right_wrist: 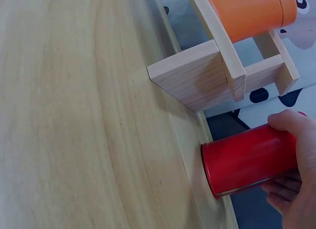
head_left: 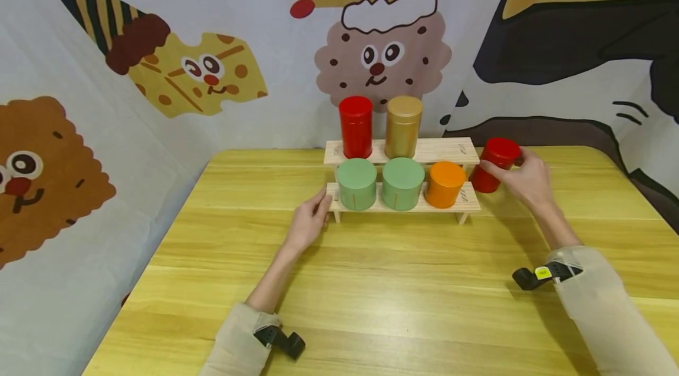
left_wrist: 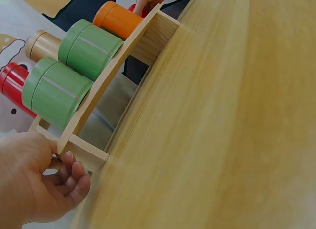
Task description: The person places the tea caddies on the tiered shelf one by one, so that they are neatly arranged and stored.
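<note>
My right hand (head_left: 527, 178) grips a red cylindrical tin (right_wrist: 249, 157) around its upper part, just right of a two-tier wooden rack (head_left: 448, 149). The tin leans slightly; whether its base touches the table I cannot tell. At the rack's left end, my left hand (left_wrist: 42, 177) pinches the end of the lower tier between thumb and fingers. Two light green tins (head_left: 358, 184) and a shorter orange tin (head_left: 445, 184) stand on that lower tier. Another red tin (head_left: 356, 127) and a gold tin (head_left: 404, 127) stand upright on the upper tier, at its left and middle.
The rack stands near the back edge of a wood-grain table (head_left: 366, 282). Behind it hangs a white cloth (head_left: 249, 122) printed with cartoon food figures. A black camera mount sits on each wrist.
</note>
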A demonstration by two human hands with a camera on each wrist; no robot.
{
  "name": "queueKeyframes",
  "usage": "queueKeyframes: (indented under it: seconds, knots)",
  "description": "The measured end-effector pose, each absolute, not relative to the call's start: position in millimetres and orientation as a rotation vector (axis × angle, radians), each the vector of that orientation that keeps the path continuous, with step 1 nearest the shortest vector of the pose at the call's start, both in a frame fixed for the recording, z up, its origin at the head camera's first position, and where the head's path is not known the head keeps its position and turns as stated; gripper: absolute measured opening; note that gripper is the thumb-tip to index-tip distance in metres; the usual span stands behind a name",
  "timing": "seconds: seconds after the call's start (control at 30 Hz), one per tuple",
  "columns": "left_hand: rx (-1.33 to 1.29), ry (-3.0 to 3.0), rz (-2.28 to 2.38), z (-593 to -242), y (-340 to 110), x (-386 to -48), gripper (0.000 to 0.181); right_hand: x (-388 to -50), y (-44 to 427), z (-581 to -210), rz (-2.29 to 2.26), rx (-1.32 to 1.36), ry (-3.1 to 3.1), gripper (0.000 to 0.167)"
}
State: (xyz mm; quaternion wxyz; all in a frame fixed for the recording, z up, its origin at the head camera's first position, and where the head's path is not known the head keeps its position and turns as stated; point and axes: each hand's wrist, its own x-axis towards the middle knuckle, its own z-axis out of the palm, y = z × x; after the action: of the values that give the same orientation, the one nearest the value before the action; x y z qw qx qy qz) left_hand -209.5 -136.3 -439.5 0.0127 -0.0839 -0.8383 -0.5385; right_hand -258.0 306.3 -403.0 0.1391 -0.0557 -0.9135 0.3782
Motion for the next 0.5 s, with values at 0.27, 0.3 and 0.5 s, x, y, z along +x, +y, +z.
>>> queueKeyframes:
  seconds: [0.27, 0.3, 0.5]
  knots:
    - [-0.274, -2.607, -1.660, -440, -137, -209, 0.051, -253, 311, -398, 1.082, -0.164, -2.621, 0.080]
    - [-0.273, -2.606, -1.661, -440, -137, -209, 0.051, -253, 312, -396, 1.076, -0.166, -2.621, 0.080]
    - [-0.266, -2.613, -1.670, -440, -136, -209, 0.051, -251, 314, -386, 1.073, -0.182, -2.606, 0.083]
